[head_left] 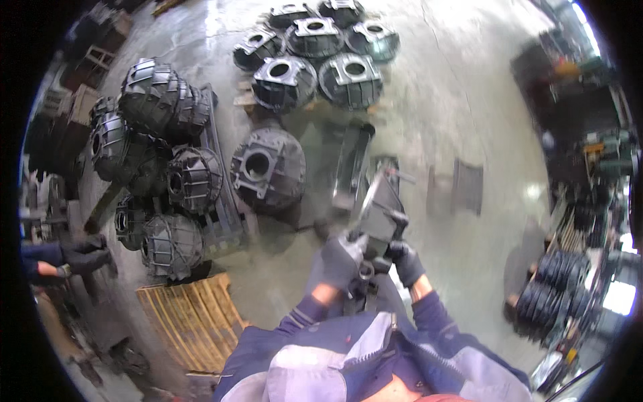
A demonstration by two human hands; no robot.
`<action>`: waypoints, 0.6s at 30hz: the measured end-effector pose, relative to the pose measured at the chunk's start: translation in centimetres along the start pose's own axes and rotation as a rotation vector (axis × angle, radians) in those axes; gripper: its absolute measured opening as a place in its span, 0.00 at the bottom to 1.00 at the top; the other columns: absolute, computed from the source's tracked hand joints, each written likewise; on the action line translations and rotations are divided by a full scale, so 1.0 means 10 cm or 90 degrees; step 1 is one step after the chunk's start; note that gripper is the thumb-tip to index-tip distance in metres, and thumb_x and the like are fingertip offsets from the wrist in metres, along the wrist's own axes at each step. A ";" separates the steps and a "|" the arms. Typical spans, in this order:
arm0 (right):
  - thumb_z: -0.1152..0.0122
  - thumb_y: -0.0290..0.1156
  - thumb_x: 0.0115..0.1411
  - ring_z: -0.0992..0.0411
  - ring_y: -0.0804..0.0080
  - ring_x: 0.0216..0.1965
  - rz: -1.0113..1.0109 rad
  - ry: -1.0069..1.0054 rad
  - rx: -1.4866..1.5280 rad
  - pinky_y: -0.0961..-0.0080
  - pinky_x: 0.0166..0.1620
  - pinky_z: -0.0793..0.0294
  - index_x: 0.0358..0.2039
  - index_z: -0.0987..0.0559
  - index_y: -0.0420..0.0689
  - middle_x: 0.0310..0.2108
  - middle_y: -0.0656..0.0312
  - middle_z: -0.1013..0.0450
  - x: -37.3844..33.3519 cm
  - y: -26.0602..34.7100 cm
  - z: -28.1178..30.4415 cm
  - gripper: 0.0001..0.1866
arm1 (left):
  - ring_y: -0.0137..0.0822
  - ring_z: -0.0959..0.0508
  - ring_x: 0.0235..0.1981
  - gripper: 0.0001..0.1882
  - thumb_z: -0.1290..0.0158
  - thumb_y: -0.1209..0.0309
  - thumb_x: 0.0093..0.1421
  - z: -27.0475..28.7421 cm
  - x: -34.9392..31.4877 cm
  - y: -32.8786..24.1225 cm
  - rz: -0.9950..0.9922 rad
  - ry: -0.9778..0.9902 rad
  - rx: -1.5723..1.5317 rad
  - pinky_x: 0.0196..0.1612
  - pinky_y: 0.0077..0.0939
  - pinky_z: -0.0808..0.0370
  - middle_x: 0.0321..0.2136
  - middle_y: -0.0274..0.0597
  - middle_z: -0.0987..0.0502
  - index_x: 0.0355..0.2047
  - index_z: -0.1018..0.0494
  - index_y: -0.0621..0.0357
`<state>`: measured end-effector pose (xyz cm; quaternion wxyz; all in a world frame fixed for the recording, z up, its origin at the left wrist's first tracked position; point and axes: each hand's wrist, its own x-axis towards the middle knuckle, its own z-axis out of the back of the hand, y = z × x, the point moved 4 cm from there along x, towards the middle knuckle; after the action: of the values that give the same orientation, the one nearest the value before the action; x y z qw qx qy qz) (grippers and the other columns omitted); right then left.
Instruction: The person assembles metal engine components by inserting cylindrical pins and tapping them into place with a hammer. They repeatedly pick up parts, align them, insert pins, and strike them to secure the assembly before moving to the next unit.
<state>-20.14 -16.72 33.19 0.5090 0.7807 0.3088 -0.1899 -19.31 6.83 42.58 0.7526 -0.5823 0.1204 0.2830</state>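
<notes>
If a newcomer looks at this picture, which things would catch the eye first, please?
Probably the cluster of round metal housings at top centre, with more ribbed housings piled at left. Next, perhaps the yellowish wooden pallet at lower left. Just below centre, the person's gloved left hand and right hand hold an angular dark metal part.

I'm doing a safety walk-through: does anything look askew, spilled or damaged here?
The ribbed housings at the left look jumbled: several lie on their sides, unlike the flange-up housings grouped at the top. No clear spill or damage shows.
</notes>
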 end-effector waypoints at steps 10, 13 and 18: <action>0.39 0.26 0.52 0.22 0.63 0.36 -0.116 -0.091 0.129 0.65 0.50 0.23 0.26 0.18 0.44 0.28 0.60 0.21 0.93 0.70 0.28 0.03 | 0.48 0.15 0.30 0.16 0.39 0.58 0.61 -0.15 0.60 -0.72 -0.044 -0.047 0.009 0.34 0.40 0.21 0.28 0.53 0.17 0.42 0.18 0.57; 0.39 0.27 0.53 0.22 0.64 0.36 -0.157 -0.049 0.064 0.65 0.47 0.23 0.25 0.20 0.45 0.27 0.60 0.21 1.19 1.11 0.17 0.02 | 0.52 0.16 0.30 0.17 0.40 0.56 0.61 -0.33 0.82 -0.78 -0.030 -0.092 0.005 0.34 0.44 0.22 0.28 0.53 0.17 0.41 0.18 0.55; 0.38 0.36 0.63 0.21 0.62 0.30 0.412 0.395 -1.171 0.65 0.35 0.22 0.28 0.15 0.48 0.26 0.57 0.20 1.76 2.02 -0.09 0.09 | 0.55 0.17 0.31 0.16 0.38 0.56 0.59 -0.80 1.50 -0.88 -0.154 -0.284 0.095 0.36 0.48 0.21 0.31 0.53 0.17 0.37 0.17 0.56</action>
<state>6.46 -16.73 36.48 0.8354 0.1483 0.2275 0.4778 -0.99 2.13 39.72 0.8299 -0.4586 -0.0983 0.3023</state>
